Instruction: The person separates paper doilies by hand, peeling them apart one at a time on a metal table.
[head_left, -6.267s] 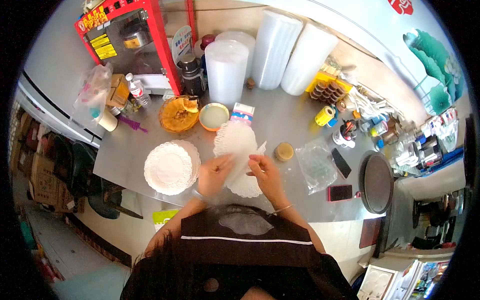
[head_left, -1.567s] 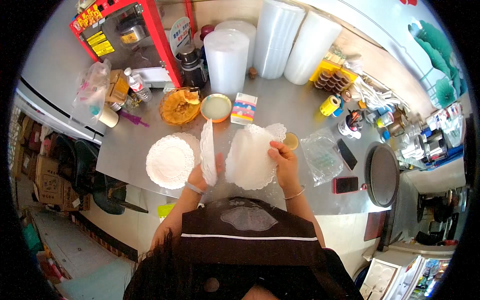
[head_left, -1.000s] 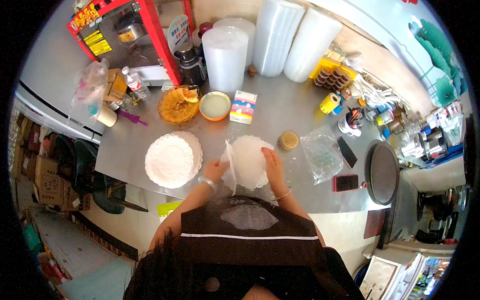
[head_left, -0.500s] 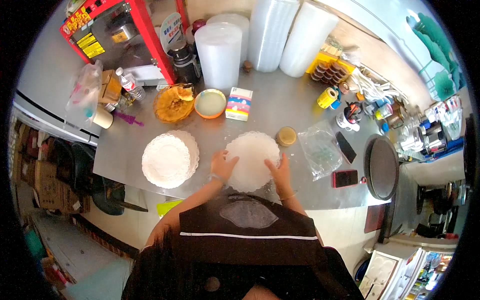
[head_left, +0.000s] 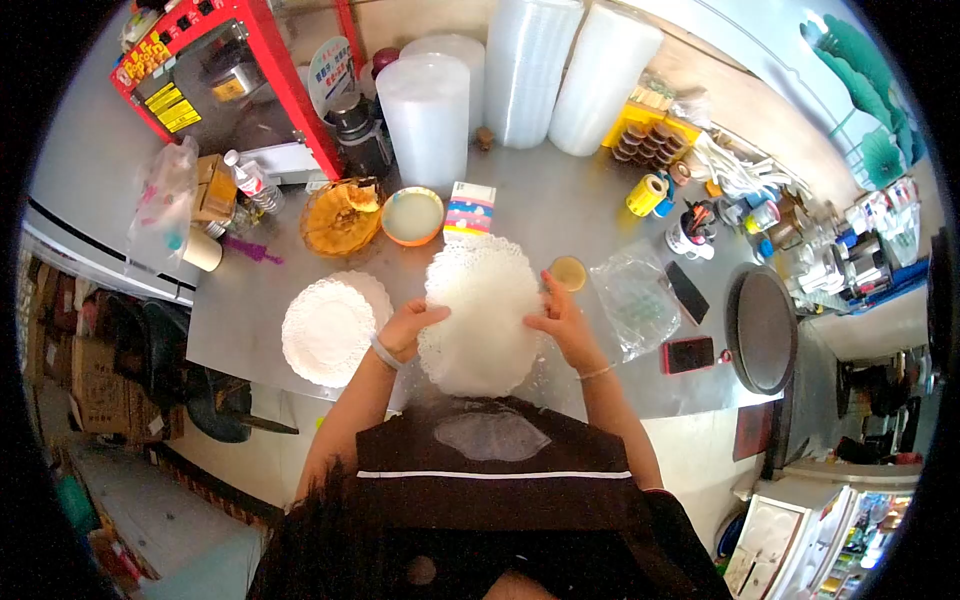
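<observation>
At the far left, a plastic bag (head_left: 165, 200) stands by a water bottle (head_left: 255, 184), in front of the red popcorn machine (head_left: 215, 85). A pile of white lace paper doilies (head_left: 328, 332) lies on the left of the metal worktop (head_left: 590, 215). Behind it, an orange basket (head_left: 340, 222) stands beside a bowl (head_left: 412, 217) with an orange side and pale contents.

The left hand (head_left: 404, 328) has its fingers clamped on the left edge of the lace-edged doily (head_left: 480, 320), thumb across its face. The doily is held up above the worktop, in front of the person's dark apron (head_left: 490, 440), and its top overlaps the view of a patterned box (head_left: 470, 208); whether it is one sheet or several cannot be told. The right hand (head_left: 566, 322) has its fingers clamped on the right edge, thumb on the face.

Just beyond the right hand stands a small round jar (head_left: 569, 273). Farther right come a crumpled clear bag (head_left: 636, 303), a yellow tape roll (head_left: 645, 196) behind it, a black slab (head_left: 687, 291), a red-edged phone (head_left: 688, 355) and a round dark tray (head_left: 762, 332) at the worktop's right end.
</observation>
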